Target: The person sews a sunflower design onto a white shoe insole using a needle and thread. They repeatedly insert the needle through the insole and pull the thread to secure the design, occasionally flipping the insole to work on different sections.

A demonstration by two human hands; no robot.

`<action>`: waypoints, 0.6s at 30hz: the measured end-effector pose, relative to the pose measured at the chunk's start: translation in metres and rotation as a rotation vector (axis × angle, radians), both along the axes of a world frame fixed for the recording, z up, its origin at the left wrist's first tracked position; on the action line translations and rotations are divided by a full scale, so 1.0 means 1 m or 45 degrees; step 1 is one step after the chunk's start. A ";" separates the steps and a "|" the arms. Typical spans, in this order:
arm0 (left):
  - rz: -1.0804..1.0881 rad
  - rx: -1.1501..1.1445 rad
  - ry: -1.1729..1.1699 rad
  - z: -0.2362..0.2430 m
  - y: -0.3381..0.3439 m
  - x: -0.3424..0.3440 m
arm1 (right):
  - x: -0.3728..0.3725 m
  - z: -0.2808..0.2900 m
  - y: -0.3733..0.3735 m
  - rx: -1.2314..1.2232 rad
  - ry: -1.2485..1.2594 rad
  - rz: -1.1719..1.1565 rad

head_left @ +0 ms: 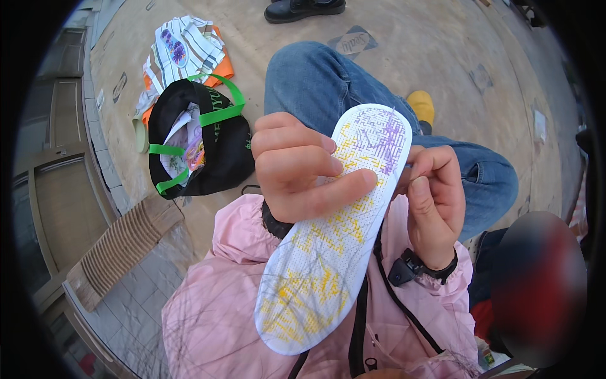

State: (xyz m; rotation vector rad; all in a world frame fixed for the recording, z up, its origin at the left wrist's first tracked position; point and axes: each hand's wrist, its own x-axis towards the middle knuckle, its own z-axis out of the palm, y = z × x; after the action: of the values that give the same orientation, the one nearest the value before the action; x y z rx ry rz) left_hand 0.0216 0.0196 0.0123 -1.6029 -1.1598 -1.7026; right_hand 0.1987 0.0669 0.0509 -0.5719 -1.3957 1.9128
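Note:
A white insole (315,252), stitched with yellow and purple thread, is tilted upright in front of my chest. My left hand (293,167) grips it from the left, with curled fingers and one digit lying across its face. At the upper right edge is my right hand (437,205), its fingers bent and the thumb close to the forefinger. Some of its fingertips pass behind the insole, so anything pinched there is hidden. Purple stitching covers the toe end's right side; yellow runs down to the heel.
To the left stands an open black bag (230,148) with green handles. Beyond it, a patterned insole (175,48) lies on striped cloth (201,44). A ridged wooden board (126,246) is at lower left. My jeans-clad legs (315,82) are bent ahead; a person (536,290) is close at right.

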 end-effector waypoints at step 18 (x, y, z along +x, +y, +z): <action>-0.032 0.032 0.050 -0.001 0.000 -0.001 | 0.000 -0.010 -0.008 0.003 0.105 -0.060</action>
State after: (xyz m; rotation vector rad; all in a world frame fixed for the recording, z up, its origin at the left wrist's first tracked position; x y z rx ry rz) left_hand 0.0207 0.0197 0.0110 -1.6348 -1.0992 -1.6870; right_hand 0.1991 0.0585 0.0409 -0.5149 -1.3206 1.8760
